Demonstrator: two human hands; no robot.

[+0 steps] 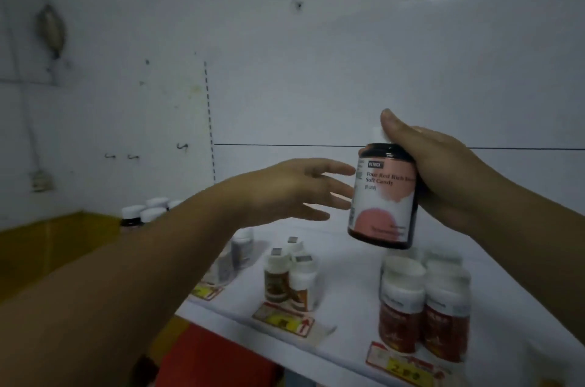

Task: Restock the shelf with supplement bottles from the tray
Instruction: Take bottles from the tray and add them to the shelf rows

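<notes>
Head view, the only view supplied. A dark supplement bottle with a white and pink label is held upright in the air by the right hand. The thumb is laid over the white cap and the fingers are wrapped behind the body, so the printed face is kept toward the camera, probably so that the label can be read and matched to a row before placing.

The left hand is seen spread, fingers extended toward the bottle's left side, fingertips just beside the label. Whether contact is made cannot be told; motion blur is present. Nothing is gripped by it. The pose is judged to be a reach to steady or take over the bottle.

Below, the white shelf is seen partly stocked: a red-labelled group under the held bottle, a cluster of smaller orange-labelled bottles at centre, and grey bottles partly hidden behind the left forearm. Price tags are fixed along the front edge, presumably marking each row.

At far left, white-capped bottles are seen standing by a yellow surface, possibly the tray; this is not certain.

The bottle is not yet shelved.
</notes>
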